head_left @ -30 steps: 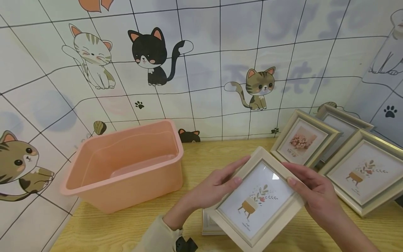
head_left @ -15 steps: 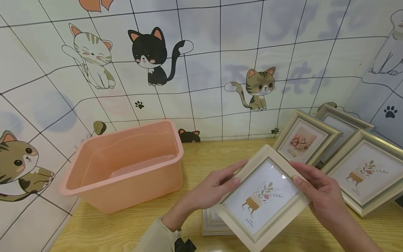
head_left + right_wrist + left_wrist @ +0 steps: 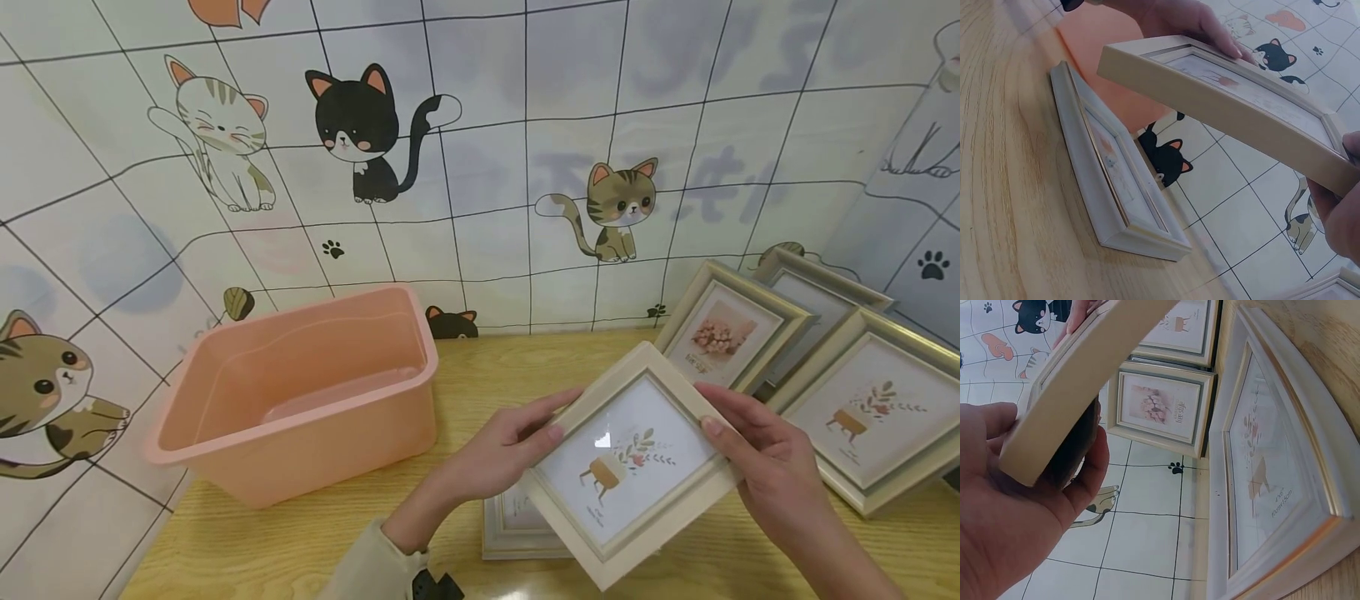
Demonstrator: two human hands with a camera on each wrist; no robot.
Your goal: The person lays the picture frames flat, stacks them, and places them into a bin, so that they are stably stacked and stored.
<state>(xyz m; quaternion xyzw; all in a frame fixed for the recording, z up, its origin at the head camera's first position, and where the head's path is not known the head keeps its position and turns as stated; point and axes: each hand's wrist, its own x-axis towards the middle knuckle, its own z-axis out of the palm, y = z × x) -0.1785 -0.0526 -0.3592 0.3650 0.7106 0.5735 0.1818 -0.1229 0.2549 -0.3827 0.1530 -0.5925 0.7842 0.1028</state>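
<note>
A cream picture frame (image 3: 637, 467) with a potted-plant print is held tilted above the table, between both hands. My left hand (image 3: 498, 454) grips its left edge, thumb on the front and fingers behind. On the opposite edge, my right hand (image 3: 772, 458) grips it the same way. The left wrist view shows the left fingers curled under the dark back of the held picture frame (image 3: 1066, 406). Below it, partly hidden, a white picture frame with gold trim (image 3: 1116, 169) lies on the table.
A pink plastic bin (image 3: 300, 450) stands at the left. Several cream-and-gold picture frames lean at the right, one with a pink flower print (image 3: 720, 333) and a larger one with a plant print (image 3: 862, 408). A cat-patterned wall covering (image 3: 487, 167) rises behind the wooden table (image 3: 480, 367).
The held picture frame has shifted slightly right and up in both hands, its tilt changing a little. More of the white frame beneath now shows. Both hands keep their grip.
</note>
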